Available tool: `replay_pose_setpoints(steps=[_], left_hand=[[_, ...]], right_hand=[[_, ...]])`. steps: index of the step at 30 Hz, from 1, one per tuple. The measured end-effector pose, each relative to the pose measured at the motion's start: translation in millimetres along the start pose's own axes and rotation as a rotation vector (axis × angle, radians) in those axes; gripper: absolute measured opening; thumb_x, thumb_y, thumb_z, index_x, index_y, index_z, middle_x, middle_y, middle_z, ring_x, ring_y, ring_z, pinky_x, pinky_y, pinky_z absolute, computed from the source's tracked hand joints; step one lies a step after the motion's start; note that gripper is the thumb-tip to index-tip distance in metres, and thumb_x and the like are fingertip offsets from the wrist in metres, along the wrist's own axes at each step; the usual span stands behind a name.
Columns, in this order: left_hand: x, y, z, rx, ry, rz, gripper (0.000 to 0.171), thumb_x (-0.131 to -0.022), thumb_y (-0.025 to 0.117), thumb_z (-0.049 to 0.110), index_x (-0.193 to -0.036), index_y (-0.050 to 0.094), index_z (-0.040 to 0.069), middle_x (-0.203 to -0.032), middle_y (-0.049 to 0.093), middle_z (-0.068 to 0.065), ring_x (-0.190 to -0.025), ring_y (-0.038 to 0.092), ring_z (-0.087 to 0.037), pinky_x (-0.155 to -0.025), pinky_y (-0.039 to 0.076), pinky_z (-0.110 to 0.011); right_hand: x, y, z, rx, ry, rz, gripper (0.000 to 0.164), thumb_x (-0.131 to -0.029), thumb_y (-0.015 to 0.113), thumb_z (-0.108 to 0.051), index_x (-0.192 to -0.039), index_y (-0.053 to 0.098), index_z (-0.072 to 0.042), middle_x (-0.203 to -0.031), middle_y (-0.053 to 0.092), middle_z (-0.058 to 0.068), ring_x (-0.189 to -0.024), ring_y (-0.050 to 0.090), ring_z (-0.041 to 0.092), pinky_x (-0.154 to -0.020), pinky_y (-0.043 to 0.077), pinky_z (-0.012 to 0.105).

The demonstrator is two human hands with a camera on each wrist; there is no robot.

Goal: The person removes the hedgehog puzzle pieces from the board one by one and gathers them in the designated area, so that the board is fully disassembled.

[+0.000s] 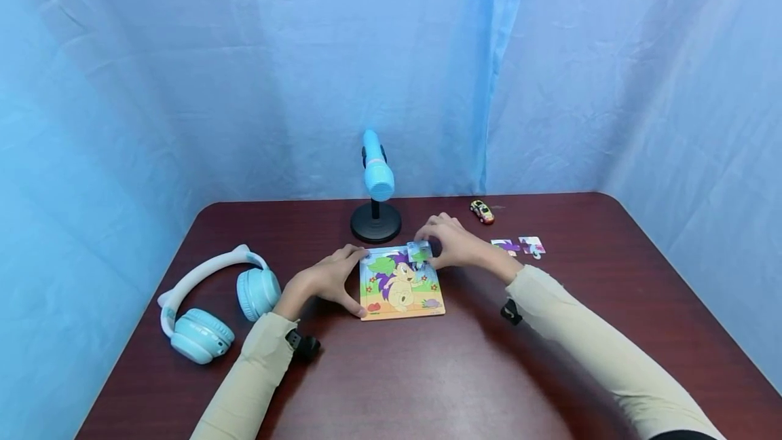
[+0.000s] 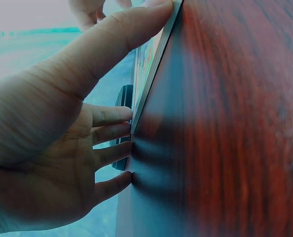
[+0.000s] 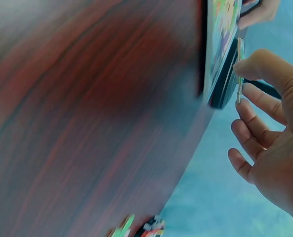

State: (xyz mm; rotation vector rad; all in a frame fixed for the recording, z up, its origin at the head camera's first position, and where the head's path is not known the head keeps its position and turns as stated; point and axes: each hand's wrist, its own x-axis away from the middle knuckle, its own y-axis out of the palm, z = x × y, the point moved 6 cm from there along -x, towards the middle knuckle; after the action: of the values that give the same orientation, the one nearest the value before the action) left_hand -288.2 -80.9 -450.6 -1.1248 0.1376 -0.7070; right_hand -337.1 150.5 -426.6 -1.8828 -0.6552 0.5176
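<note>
A puzzle board [image 1: 400,294] with a purple-haired hedgehog picture lies flat on the table. My left hand [image 1: 330,278] spans its left side, thumb at the near corner and index finger by the far one. In the left wrist view the thumb [image 2: 121,42] rests on the board's edge and the other fingers are fairly straight. Above the board's far right corner, my right hand [image 1: 452,242] pinches a puzzle piece [image 1: 419,251] with blue and green on it. Seen edge-on in the right wrist view, the piece [image 3: 240,74] is held between thumb and fingers, apart from the board.
Two loose puzzle pieces, one purple and white [image 1: 504,245] and one mostly white [image 1: 532,244], lie right of the board. A toy car [image 1: 482,212] stands behind them. Beyond the board is a blue microphone [image 1: 378,178] on a black base [image 1: 375,224]. Headphones [image 1: 201,335] lie at left.
</note>
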Motion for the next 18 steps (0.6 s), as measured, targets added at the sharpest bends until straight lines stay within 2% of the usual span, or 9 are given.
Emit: replay_pose_setpoints(steps=[7, 18], left_hand=[[2.2, 0.4, -0.7, -0.002, 0.011, 0.011, 0.117, -0.072, 0.090, 0.051, -0.160, 0.028, 0.005, -0.157, 0.035, -0.018, -0.139, 0.042, -0.034, -0.115, 0.041, -0.053], [4.1, -1.5, 0.6, 0.008, 0.010, 0.013, 0.118, -0.072, 0.090, 0.050, -0.160, 0.027, 0.003, -0.158, 0.034, -0.019, -0.140, 0.041, -0.036, -0.114, 0.041, -0.056]], right_hand=[[21, -12, 23, 0.024, 0.011, 0.035, 0.040, -0.076, 0.081, -0.010, -0.115, 0.074, -0.008, -0.109, 0.064, 0.009, -0.099, 0.047, 0.024, -0.085, 0.037, 0.040], [46, -21, 53, 0.052, 0.041, 0.032, 0.038, -0.076, 0.079, -0.008, -0.113, 0.074, -0.008, -0.109, 0.063, 0.011, -0.103, 0.052, 0.028, -0.088, 0.041, 0.052]])
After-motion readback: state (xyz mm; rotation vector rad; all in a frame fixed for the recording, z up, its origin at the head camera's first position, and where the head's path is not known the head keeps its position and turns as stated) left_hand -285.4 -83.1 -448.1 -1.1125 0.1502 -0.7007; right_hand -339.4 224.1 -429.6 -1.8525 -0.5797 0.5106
